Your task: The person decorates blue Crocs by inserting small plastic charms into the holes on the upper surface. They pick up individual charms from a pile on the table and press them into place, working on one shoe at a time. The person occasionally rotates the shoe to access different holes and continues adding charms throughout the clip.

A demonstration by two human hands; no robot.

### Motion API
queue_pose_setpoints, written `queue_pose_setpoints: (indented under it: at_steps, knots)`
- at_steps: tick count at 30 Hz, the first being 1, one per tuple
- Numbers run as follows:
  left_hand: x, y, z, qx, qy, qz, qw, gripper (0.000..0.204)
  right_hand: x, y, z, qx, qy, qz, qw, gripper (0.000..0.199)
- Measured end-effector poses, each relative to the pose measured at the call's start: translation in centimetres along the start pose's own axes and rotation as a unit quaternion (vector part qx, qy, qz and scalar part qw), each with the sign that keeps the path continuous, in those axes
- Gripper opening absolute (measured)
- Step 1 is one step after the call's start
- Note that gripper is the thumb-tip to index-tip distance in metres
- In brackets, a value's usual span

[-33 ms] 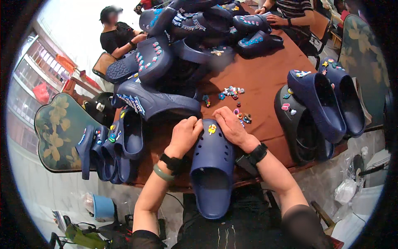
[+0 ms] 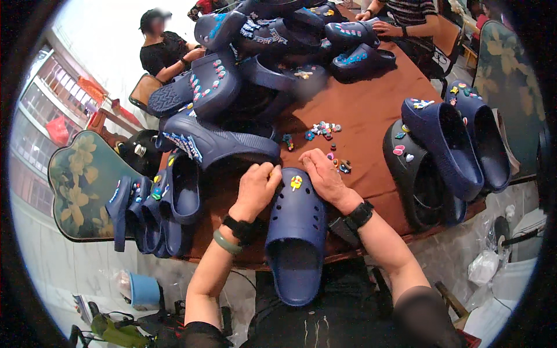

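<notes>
A dark blue clog (image 2: 295,232) lies toe away from me across the table's near edge, its open heel toward my body. One yellow ice-pop-shaped charm (image 2: 296,183) sits on its toe among rows of bare holes. To the left of the toe, my left hand (image 2: 258,188) is closed, fingers curled; what they hold, if anything, is hidden. My right hand (image 2: 325,180) bends around the toe's right side, its fingertips curled at the far end. Just beyond the right hand, small colourful charms (image 2: 324,130) lie scattered on the brown tablecloth (image 2: 365,116).
A tall pile of decorated blue clogs (image 2: 220,136) rises at the far left. More clogs stand at the left edge (image 2: 154,214), and others, one of them black (image 2: 409,180), at the right. Two people sit across the table. A blue bucket (image 2: 144,290) is on the floor.
My left hand has shifted very slightly left, away from the clog's toe. The right hand and the clog look almost unmoved.
</notes>
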State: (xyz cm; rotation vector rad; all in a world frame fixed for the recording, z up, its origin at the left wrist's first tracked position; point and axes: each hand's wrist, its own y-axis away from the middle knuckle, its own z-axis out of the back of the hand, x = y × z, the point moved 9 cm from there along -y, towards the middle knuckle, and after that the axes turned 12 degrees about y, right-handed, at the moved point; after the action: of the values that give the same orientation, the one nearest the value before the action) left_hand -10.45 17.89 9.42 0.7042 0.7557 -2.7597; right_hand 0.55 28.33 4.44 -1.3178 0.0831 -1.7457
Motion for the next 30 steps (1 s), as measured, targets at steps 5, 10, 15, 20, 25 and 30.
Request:
queue_pose_setpoints:
  at_steps: [5,10,15,20,25,30]
  knots:
    - [-2.7,-3.8,-0.2,0.031,0.079,-0.025,0.996,0.029,-3.0,-0.3,1.9,-0.087,-0.033,-0.105,0.990,0.028]
    - [-0.3,-7.6,-6.1,0.230,0.082,0.069,0.967,0.034,-5.4,-0.2,2.2,-0.116,-0.065,-0.162,0.978,0.027]
    - [-1.9,-8.5,-3.9,0.091,0.127,-0.124,0.980,0.036,-4.9,-0.3,2.4,-0.123,-0.080,-0.157,0.977,0.027]
    - [-4.1,-3.1,-1.7,0.241,-0.044,0.097,0.965,0.062,-5.3,-0.4,1.7,-0.118,-0.059,-0.140,0.981,0.027]
    - [-2.3,-1.2,-3.2,0.240,-0.030,0.019,0.970,0.057,-4.1,-0.3,1.3,-0.085,-0.036,-0.135,0.987,0.026]
    - [-2.1,-0.8,-5.1,0.261,-0.052,-0.047,0.963,0.030,-3.7,-0.1,1.6,-0.075,-0.017,-0.129,0.989,0.025]
